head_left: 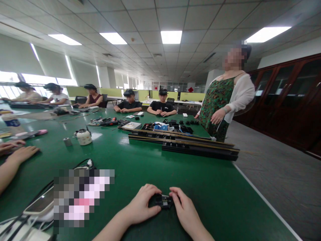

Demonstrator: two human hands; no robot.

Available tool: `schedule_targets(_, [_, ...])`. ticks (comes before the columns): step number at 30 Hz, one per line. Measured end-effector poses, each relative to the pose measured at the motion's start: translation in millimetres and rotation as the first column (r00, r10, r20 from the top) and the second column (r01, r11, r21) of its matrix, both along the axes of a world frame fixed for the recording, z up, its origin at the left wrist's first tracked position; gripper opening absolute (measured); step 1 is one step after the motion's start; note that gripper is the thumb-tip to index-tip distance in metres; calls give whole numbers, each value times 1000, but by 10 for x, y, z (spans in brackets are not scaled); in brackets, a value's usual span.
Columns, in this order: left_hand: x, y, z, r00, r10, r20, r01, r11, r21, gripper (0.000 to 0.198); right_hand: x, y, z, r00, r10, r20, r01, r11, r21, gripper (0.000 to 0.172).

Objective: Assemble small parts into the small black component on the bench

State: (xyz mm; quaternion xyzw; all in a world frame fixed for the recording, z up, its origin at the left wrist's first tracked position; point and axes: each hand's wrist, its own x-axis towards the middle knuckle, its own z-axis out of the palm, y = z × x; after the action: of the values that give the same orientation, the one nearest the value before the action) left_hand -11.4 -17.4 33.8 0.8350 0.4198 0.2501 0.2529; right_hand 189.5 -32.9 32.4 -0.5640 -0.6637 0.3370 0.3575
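Observation:
A small black part (164,201) with shiny metal pieces inside lies at the front of the green table. My left hand (142,204) curves round its left side, thumb and forefinger closed on it. From the right, my right hand (185,207) meets the same part, with thumb and forefinger tips close together at its upper right edge. Finger cover hides some of the part, and its exact kind cannot be made out.
Long black rails (200,150) with thin brass-coloured rods lie across the green table (120,187) ahead. Left are a phone (40,202) with cables, a pixelated area, a round pot (84,137) and another person's hands (22,152). A person (220,93) stands at right; several others sit beyond.

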Motion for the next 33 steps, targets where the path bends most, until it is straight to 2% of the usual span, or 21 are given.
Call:
schedule_targets(9, [5, 9, 21, 1000, -8, -3, 9, 1000, 8, 39, 1, 5, -33, 1000, -3, -28, 3, 1000, 24, 33])
schedule_targets(33, [13, -17, 48, 1000, 0, -26, 0, 1000, 10, 34, 2, -16, 27, 1000, 1, 0, -1, 1000, -3, 33])
